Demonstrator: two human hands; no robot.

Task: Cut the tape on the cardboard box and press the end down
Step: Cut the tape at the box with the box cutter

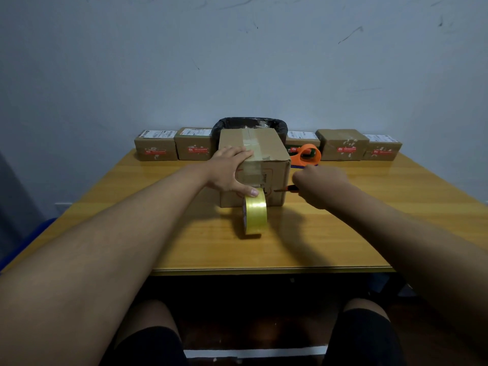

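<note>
A cardboard box (274,151) stands in the middle of the wooden table (184,247), with clear tape running over its top and down its front face. My left hand (229,167) lies flat on the box's top left edge, its thumb pressing the tape on the front just above the yellow tape roll (254,215). The roll stands on edge against the box's front. My right hand (319,183) is closed around a small cutter with an orange handle (286,189), its blade pointing left at the front face beside the tape.
A row of small labelled cardboard boxes (155,149) lines the far edge of the table. An orange tape dispenser (306,154) lies behind the box on the right. A bin with a black liner (250,124) sits behind the box. The wall is close behind.
</note>
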